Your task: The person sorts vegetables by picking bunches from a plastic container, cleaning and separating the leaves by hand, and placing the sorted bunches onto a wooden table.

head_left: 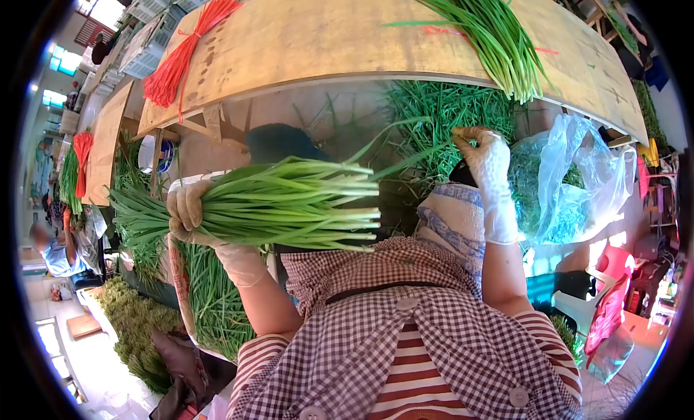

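Note:
My left hand (189, 209), in a whitish glove, is wrapped round a thick bunch of garlic chives (296, 203). The bunch lies level above my lap, its pale cut ends to the right and its green tips to the left. My right hand (483, 154), gloved too, has thumb and fingers pinched together. A loose chive leaf (416, 160) runs from near the bunch's cut ends up to those fingertips. Below and behind the right hand is a heap of loose green leaves (434, 109).
A wooden table (325, 37) spans the front, bearing a bundle of red ties (189, 53) and a tied chive bunch (495, 37). A clear plastic bag (578, 174) of greens stands right. On the left are a basket (182, 290) of chives and, farther off, another person (61, 254).

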### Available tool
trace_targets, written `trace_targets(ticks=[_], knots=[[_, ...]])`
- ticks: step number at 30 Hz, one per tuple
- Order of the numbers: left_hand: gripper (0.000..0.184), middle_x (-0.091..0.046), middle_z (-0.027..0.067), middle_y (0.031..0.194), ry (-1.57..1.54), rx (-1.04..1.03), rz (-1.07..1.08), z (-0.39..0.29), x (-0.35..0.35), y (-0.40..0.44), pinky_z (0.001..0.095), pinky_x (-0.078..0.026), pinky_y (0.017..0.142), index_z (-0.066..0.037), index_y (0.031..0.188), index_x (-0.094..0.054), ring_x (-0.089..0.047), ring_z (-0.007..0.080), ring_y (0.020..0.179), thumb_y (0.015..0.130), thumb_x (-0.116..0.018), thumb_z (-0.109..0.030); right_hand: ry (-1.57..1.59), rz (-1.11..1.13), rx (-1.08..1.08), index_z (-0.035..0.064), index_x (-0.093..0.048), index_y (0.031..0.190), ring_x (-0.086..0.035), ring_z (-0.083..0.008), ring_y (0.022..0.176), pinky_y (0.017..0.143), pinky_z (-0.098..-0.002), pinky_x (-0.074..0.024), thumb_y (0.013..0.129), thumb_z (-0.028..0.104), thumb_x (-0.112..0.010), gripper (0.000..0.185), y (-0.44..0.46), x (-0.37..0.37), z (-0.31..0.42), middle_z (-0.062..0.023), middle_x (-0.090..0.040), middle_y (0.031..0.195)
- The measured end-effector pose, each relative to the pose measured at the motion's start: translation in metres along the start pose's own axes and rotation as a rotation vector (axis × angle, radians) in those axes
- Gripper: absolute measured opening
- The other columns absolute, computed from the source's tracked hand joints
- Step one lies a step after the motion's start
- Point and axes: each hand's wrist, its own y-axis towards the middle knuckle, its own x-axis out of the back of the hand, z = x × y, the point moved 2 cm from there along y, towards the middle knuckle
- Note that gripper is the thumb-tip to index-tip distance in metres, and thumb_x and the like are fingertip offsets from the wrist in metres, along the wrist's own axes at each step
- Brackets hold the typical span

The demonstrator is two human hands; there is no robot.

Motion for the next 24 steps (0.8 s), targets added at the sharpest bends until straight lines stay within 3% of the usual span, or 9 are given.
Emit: trace_targets(ticks=[3, 4, 5, 6, 8, 14, 16, 19, 24], knots=[[0.023, -0.046, -0.0047, 0.051, 0.020, 0.065, 0.004, 0.008, 0.007, -0.001, 0.0259, -0.044, 0.083, -0.016, 0.063, -0.047, -0.047, 0.0083, 0.051, 0.074, -0.060, -0.001, 0.561, 0.168, -0.025, 0.0077, -0.067, 0.111, -0.064, -0.0179, 0.097, 0.096, -0.0296, -0.0454, 0.083, 0.019, -0.070, 0.031, -0.001, -0.004, 0.025, -0.0108, -0.069, 0.102], [0.023, -0.046, -0.0046, 0.051, 0.029, 0.088, -0.005, 0.010, 0.010, -0.002, 0.0259, -0.044, 0.083, -0.016, 0.063, -0.047, -0.047, 0.0085, 0.051, 0.074, -0.060, -0.001, 0.891, 0.376, -0.007, 0.0083, -0.061, 0.122, -0.057, -0.0180, 0.112, 0.098, -0.0296, -0.0433, 0.087, 0.020, -0.067, 0.037, -0.008, -0.009, 0.046, -0.0107, -0.062, 0.120], [0.025, -0.044, -0.0049, 0.051, 0.051, 0.018, -0.032, 0.018, 0.011, -0.003, 0.0220, -0.044, 0.068, -0.015, 0.065, -0.044, -0.046, 0.0081, 0.049, 0.073, -0.061, 0.000, 0.921, 0.510, 0.048, 0.0085, -0.059, 0.124, -0.055, -0.0209, 0.115, 0.101, -0.0302, -0.0416, 0.087, 0.016, -0.065, 0.038, -0.018, -0.001, 0.073, -0.0112, -0.060, 0.125], [0.024, -0.044, -0.0048, 0.051, 0.034, 0.035, -0.017, 0.020, 0.015, -0.001, 0.0221, -0.045, 0.068, -0.015, 0.065, -0.044, -0.046, 0.0083, 0.049, 0.074, -0.061, -0.001, 1.027, 0.624, 0.095, 0.0074, -0.060, 0.122, -0.053, -0.0198, 0.117, 0.102, -0.0295, -0.0401, 0.086, 0.015, -0.066, 0.037, -0.026, -0.003, 0.091, -0.0114, -0.058, 0.127], [0.022, -0.045, -0.0046, 0.051, 0.006, 0.064, 0.011, 0.022, 0.022, 0.001, 0.0225, -0.045, 0.068, -0.015, 0.066, -0.043, -0.046, 0.0086, 0.049, 0.075, -0.059, -0.003, 0.858, 0.877, -0.021, 0.0044, -0.070, 0.104, -0.063, -0.0157, 0.097, 0.089, -0.0275, -0.0475, 0.081, 0.014, -0.068, 0.024, -0.030, -0.011, 0.102, -0.0085, -0.069, 0.105], [0.023, -0.044, -0.0047, 0.051, -0.040, -0.004, -0.065, 0.023, 0.012, 0.000, 0.0240, -0.044, 0.070, -0.015, 0.061, -0.043, -0.044, 0.0078, 0.049, 0.073, -0.060, -0.003, 0.811, 0.549, -0.054, 0.0060, -0.072, 0.095, -0.064, -0.0161, 0.083, 0.081, -0.0277, -0.0498, 0.083, 0.010, -0.064, 0.015, -0.017, -0.018, 0.052, -0.0085, -0.070, 0.086], [0.023, -0.044, -0.0048, 0.051, -0.062, -0.035, -0.083, 0.014, 0.016, -0.001, 0.0238, -0.044, 0.070, -0.015, 0.061, -0.044, -0.044, 0.0077, 0.048, 0.072, -0.060, -0.002, 0.231, 0.135, -0.139, 0.0065, -0.072, 0.099, -0.064, -0.0174, 0.090, 0.086, -0.0291, -0.0494, 0.082, 0.007, -0.066, 0.018, -0.007, -0.013, 0.036, -0.0095, -0.070, 0.093], [0.023, -0.044, -0.0049, 0.051, -0.056, -0.063, -0.116, 0.008, 0.027, -0.002, 0.0232, -0.043, 0.070, -0.015, 0.060, -0.044, -0.043, 0.0078, 0.048, 0.072, -0.059, -0.002, 0.724, 0.463, 0.000, 0.0053, -0.071, 0.101, -0.063, -0.0187, 0.097, 0.089, -0.0305, -0.0490, 0.079, 0.009, -0.070, 0.022, -0.029, -0.008, 0.057, -0.0097, -0.069, 0.100], [0.023, -0.043, -0.0045, 0.050, -0.153, 0.075, -0.082, 0.030, 0.029, 0.001, 0.0231, -0.043, 0.069, -0.015, 0.060, -0.043, -0.043, 0.0082, 0.048, 0.071, -0.060, -0.002, 0.628, 0.552, 0.259, 0.0130, -0.072, 0.100, -0.064, -0.0202, 0.091, 0.085, -0.0332, -0.0509, 0.076, 0.015, -0.075, 0.024, -0.058, -0.043, 0.089, -0.0075, -0.069, 0.092]])
